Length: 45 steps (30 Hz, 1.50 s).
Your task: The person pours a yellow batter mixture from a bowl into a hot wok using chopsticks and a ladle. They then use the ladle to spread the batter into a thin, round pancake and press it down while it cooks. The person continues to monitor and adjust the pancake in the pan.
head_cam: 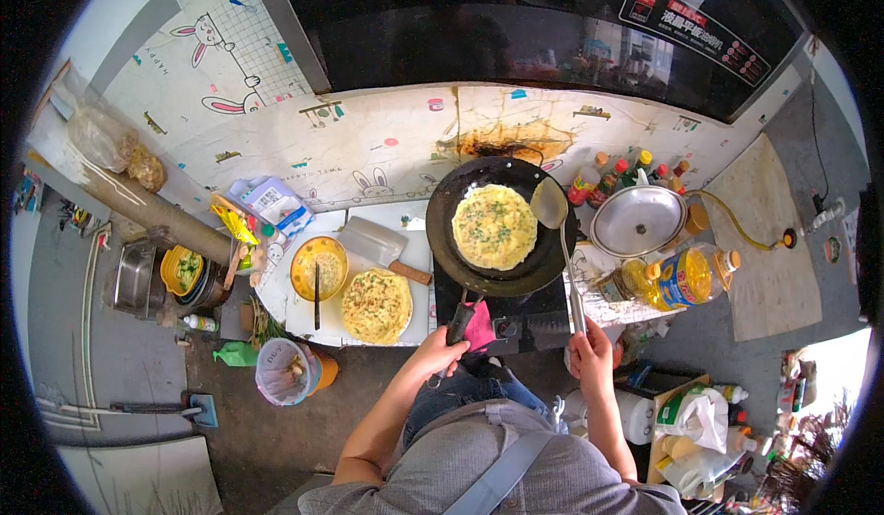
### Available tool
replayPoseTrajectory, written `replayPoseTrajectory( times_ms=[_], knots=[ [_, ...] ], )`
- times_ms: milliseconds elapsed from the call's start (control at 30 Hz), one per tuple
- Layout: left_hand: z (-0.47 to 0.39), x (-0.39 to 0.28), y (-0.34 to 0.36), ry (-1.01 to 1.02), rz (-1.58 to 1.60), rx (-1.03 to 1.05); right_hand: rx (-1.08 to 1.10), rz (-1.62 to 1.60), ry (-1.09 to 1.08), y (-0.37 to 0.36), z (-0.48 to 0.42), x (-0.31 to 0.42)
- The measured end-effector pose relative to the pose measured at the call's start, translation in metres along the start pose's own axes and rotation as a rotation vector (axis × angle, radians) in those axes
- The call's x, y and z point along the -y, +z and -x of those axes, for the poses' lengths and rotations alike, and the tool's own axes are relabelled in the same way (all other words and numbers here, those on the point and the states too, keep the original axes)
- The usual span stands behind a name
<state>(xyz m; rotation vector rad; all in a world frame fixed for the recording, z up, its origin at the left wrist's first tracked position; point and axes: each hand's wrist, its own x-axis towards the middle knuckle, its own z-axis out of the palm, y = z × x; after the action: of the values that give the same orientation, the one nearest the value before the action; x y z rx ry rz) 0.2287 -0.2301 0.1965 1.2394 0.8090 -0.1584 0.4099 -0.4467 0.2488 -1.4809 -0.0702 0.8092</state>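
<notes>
My left hand [436, 355] grips the dark handle [459, 322] of a black wok [442, 266] on the stove. A round yellow pancake with green flecks [494, 227] lies flat in the wok. In my right hand [591, 353] is the handle of a long metal ladle [550, 203], its head over the wok's right side, apart from the pancake. Left of the stove, more pancakes [377, 306] lie stacked on a plate. Beside them, a yellow bowl [297, 266] holds pale batter, with dark chopsticks [317, 294] across it. A cleaver [376, 239] lies behind the stack.
Right of the wok are a metal lid [639, 221], several sauce bottles [608, 180] and large oil bottles [690, 277]. A pink cloth [481, 325] is by the stove's front edge. A lined bin [280, 373] stands on the floor at left. The range hood [428, 39] overhangs the back.
</notes>
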Motion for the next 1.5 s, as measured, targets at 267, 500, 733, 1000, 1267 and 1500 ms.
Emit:
replayPoseTrajectory(
  times_ms=[267, 500, 733, 1000, 1267, 1500],
  knots=[
    [-0.002, 0.001, 0.000, -0.004, -0.046, -0.011, -0.001, -0.016, -0.007, 0.003, -0.001, 0.000],
    [-0.005, 0.005, 0.000, 0.018, -0.038, 0.000, 0.011, -0.020, -0.030, 0.003, -0.003, -0.001],
    [-0.009, 0.010, -0.001, 0.051, -0.020, 0.010, -0.011, -0.008, -0.041, 0.000, -0.008, -0.010],
    [-0.008, 0.009, -0.001, 0.031, -0.018, 0.007, 0.003, -0.025, -0.042, 0.003, -0.006, -0.008],
    [-0.008, 0.008, 0.000, 0.017, -0.049, -0.001, -0.011, -0.009, -0.031, 0.004, -0.007, -0.011],
    [-0.010, 0.011, -0.002, 0.028, -0.057, 0.001, 0.013, -0.015, -0.046, 0.005, -0.004, -0.009]
  ],
)
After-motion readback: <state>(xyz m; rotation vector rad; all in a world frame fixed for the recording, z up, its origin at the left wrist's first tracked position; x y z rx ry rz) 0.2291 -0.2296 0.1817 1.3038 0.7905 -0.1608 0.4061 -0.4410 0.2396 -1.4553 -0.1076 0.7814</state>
